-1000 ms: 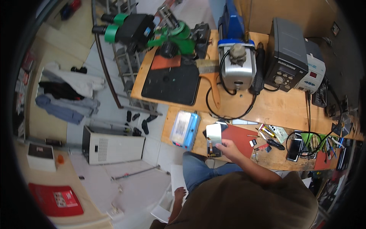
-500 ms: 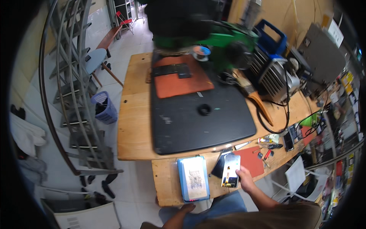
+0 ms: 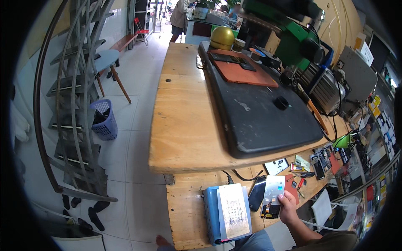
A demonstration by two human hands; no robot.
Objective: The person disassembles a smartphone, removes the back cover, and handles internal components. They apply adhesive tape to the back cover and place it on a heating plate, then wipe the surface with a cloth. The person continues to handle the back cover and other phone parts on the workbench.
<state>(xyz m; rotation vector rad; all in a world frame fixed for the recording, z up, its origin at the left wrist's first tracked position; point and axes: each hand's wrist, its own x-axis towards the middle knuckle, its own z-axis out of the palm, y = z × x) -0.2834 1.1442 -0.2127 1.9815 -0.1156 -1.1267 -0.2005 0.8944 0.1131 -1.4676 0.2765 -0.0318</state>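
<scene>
My right hand point(image 3: 288, 206) grips a phone screen panel point(image 3: 274, 188) by its right edge, the thumb lying on its face. The panel's silvery back is up, with a ribbon cable and a dark lower end. It is held above the lower wooden bench point(image 3: 184, 217). Beside it lies a dark phone point(image 3: 256, 193), partly hidden behind the panel. Left of that stands a blue box-shaped device point(image 3: 212, 209) with a pale, stained plate point(image 3: 233, 209) on top. My left hand does not show.
A raised wooden table point(image 3: 176, 125) bears a black board point(image 3: 268, 121), an orange-red mat point(image 3: 251, 77) with a dark phone-like piece, and a green-and-black apparatus point(image 3: 299, 44). Small tools and parts crowd the bench's right. A purple basket point(image 3: 108, 125) stands on the floor. A person point(image 3: 180, 19) stands far off.
The view has swung, so the table's contents sit farther right. My right hand still holds the panel, now a little lower in view. My left hand has left the picture.
</scene>
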